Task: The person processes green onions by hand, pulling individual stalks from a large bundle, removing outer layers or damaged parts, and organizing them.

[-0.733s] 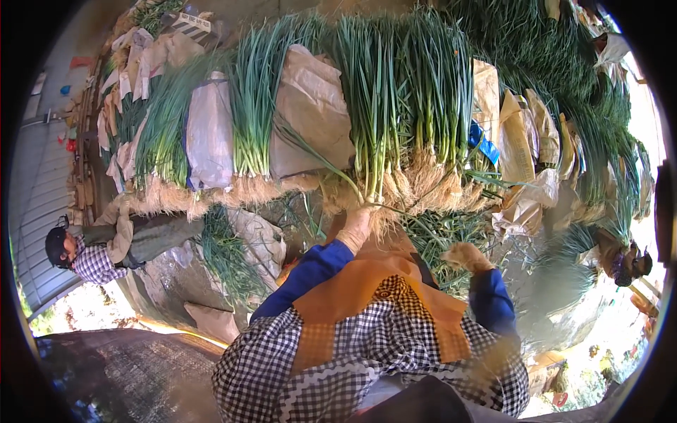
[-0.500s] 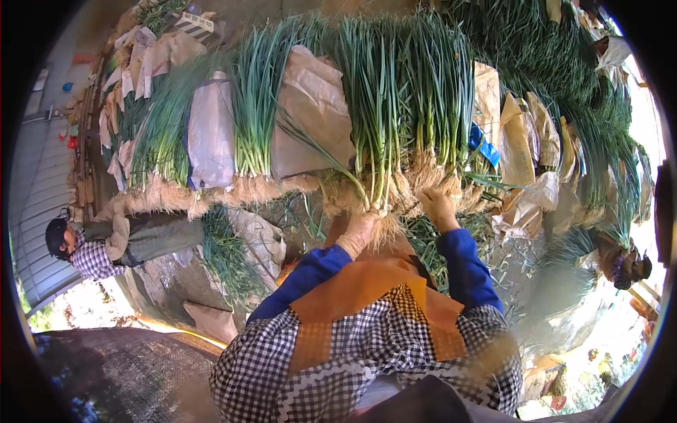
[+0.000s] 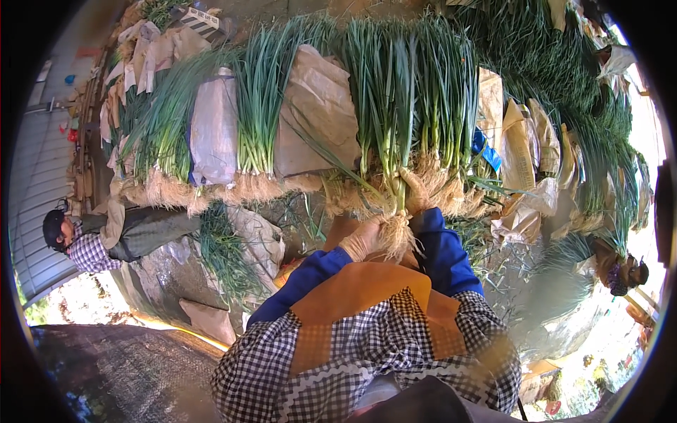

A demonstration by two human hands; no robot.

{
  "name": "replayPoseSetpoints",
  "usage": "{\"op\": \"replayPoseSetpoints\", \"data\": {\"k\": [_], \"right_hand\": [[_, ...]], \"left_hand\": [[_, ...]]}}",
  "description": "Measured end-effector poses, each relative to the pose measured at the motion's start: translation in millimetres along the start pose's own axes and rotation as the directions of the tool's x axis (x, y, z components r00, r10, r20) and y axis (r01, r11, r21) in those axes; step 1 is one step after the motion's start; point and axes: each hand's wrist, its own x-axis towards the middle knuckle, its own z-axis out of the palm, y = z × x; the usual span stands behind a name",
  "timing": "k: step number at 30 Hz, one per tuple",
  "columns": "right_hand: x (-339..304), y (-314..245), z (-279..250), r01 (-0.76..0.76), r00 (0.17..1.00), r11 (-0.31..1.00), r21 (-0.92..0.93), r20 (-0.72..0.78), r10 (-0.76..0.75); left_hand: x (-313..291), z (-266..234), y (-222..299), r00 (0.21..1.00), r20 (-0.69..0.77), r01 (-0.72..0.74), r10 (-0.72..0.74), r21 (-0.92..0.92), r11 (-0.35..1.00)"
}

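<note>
My left hand (image 3: 364,237) is closed round the pale lower end of a few green onions (image 3: 398,236), their shaggy tan roots hanging beside my fingers toward my apron. Higher up, my right hand (image 3: 416,190) closes on the same white stalks; part of its grip is hidden. The green leaves of the held stalks point away from me, over a thick bunch of green onions (image 3: 446,92) laid roots toward me. One loose stalk (image 3: 328,156) slants off to the left of my hands.
More green onion bunches (image 3: 257,113) lie along the row on the left, between beige sacks (image 3: 317,116). Dark green heaps (image 3: 536,49) fill the far right. Leaf scraps (image 3: 233,261) litter the floor. A co-worker in a checked shirt (image 3: 92,248) stands at the left; another person (image 3: 620,271) is at the right.
My right hand has moved left and inward, from the roots beside the bunch onto the held stalks. My left hand has come slightly nearer to me, bringing the root ends along.
</note>
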Motion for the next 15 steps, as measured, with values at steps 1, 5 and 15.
{"op": "replayPoseSetpoints", "data": {"k": [1,5,15], "right_hand": [[0.4,-2.3,-3.4,0.005,1.000,1.000,-0.002,-0.002,-0.005],[10.6,-2.8,-13.8,-0.135,0.936,0.456,-0.880,-0.264,-0.232],[-43.8,2.6,-24.9,-0.042,0.980,-0.377,-0.925,0.036,-0.196]], "left_hand": [[1.4,0.2,0.5,1.000,0.003,0.004,-0.004,0.003,1.000],[7.4,-6.3,2.0,0.997,0.080,0.003,-0.013,0.122,0.992],[58.1,-63.4,-8.0,0.884,-0.114,-0.351,0.454,0.479,0.804]]}}
